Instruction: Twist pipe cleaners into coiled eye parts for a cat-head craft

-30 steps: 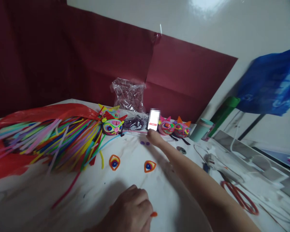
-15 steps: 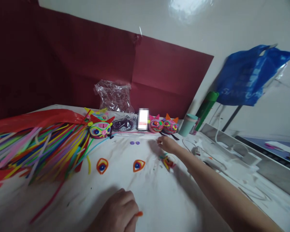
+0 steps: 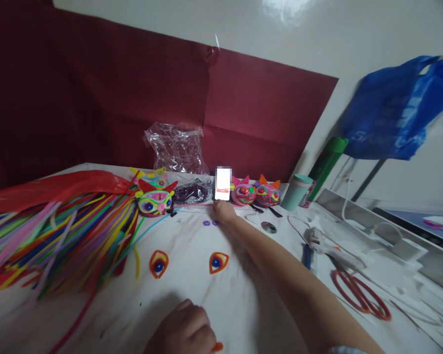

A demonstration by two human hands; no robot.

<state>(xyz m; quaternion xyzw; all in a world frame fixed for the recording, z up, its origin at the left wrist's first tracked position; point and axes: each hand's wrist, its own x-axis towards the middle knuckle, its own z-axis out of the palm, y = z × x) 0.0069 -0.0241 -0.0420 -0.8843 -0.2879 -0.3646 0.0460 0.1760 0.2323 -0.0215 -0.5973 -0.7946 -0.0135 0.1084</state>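
Note:
My left hand (image 3: 186, 328) is closed low in front of me, an orange pipe cleaner (image 3: 217, 347) poking out of its right side. Stretched forward, my right hand (image 3: 225, 212) is at the lower edge of an upright phone (image 3: 222, 189) with a bright screen. Its fingers are small and blurred, so whether they touch the phone is unclear. Two purple discs (image 3: 210, 223) lie just below that hand. Between the hands rest two eye shapes with orange rims, a left eye (image 3: 158, 264) and a right eye (image 3: 219, 263).
Many coloured pipe cleaners (image 3: 84, 236) spread across the left. Decorated animal heads, one blue-eyed head (image 3: 155, 201) and one with orange ears (image 3: 268, 191), line the back. At right are a mint cup (image 3: 296, 192), a glue gun (image 3: 315, 238) and red-handled scissors (image 3: 361, 295).
My right hand has moved left, from in front of the decorated heads to the phone. The view has shifted slightly, bringing the scissors into sight. My left hand still holds the orange pipe cleaner.

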